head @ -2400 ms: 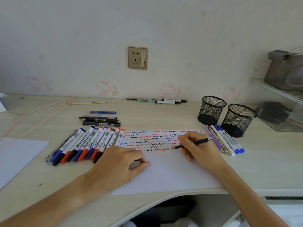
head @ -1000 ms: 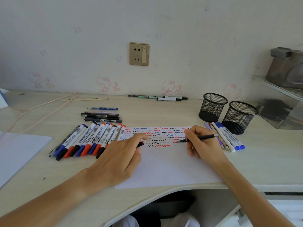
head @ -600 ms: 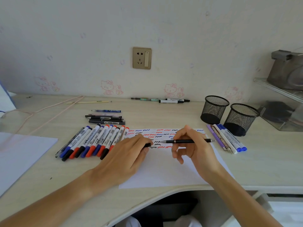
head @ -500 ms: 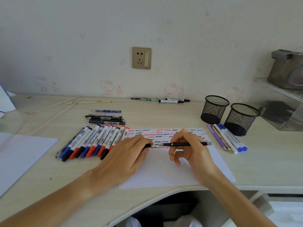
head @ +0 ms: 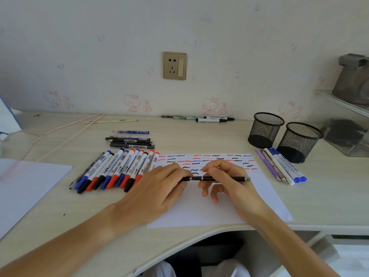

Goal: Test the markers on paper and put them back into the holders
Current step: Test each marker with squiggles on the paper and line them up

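- Left hand (head: 157,192): over the paper (head: 263,196), pinching the cap end of the black pen (head: 229,178).
- Right hand (head: 229,180): fingers gripping the pen's middle, above the paper.
- Markers (head: 119,168): in a row left of the paper.
- Holders (head: 265,129): two, beyond the paper's right corner.

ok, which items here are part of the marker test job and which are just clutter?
Job:
- thin black pen, pinched by left hand and right hand
- white squiggle-covered paper sheet
- row of red, blue, black whiteboard markers
- two black mesh holders

Lying about:
- pink cord
- gold wall socket
- blank white sheet
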